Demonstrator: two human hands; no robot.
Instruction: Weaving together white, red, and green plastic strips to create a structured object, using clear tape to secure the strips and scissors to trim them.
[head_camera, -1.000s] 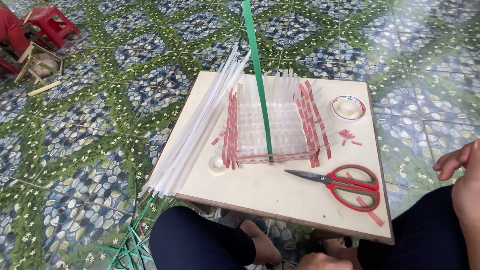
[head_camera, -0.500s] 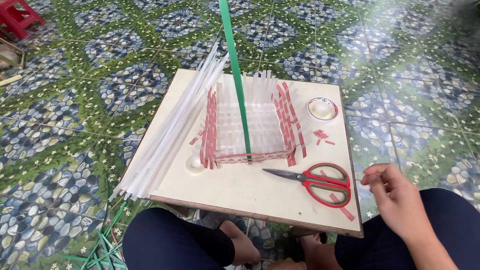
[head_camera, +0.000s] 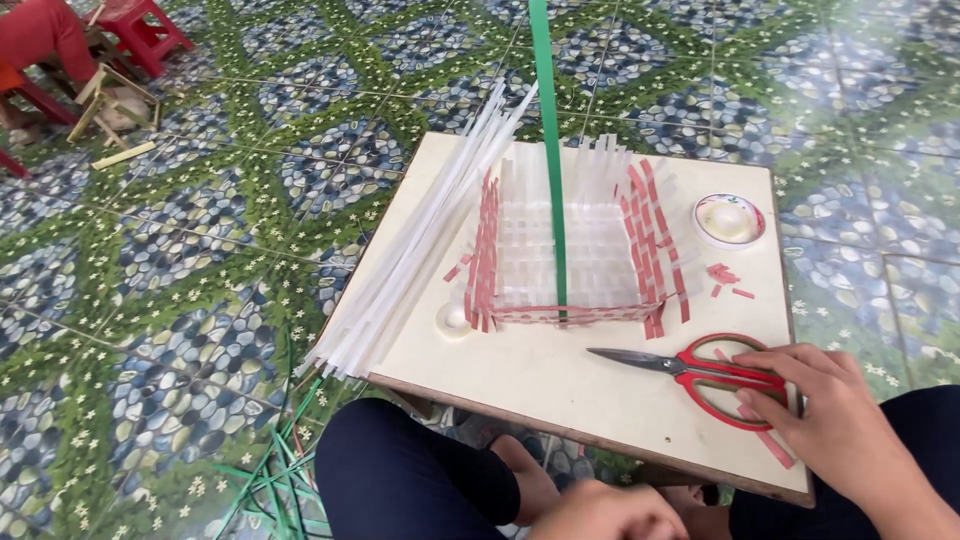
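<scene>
A half-woven basket (head_camera: 565, 250) of clear plastic strips with red edging stands on a pale wooden board (head_camera: 560, 380). A long green strip (head_camera: 548, 120) rises from its front wall toward the camera and leaves the top of the view. Red-handled scissors (head_camera: 700, 372) lie on the board at the right. My right hand (head_camera: 830, 420) rests on their handles with the fingers laid across the loops; the scissors stay flat on the board. My left hand (head_camera: 610, 515) shows only as knuckles at the bottom edge, below the board, near my knee.
A bundle of long clear strips (head_camera: 410, 260) lies along the board's left edge. A small round dish (head_camera: 728, 218) and red strip offcuts (head_camera: 722, 275) sit at the right, a tape roll (head_camera: 453, 318) at the left. Green strips (head_camera: 275, 470) lie on the tiled floor; red stools (head_camera: 140, 30) stand far left.
My right hand has come in from the right side and settled onto the scissors' handles. The view has shifted slightly; the basket and strips have not moved.
</scene>
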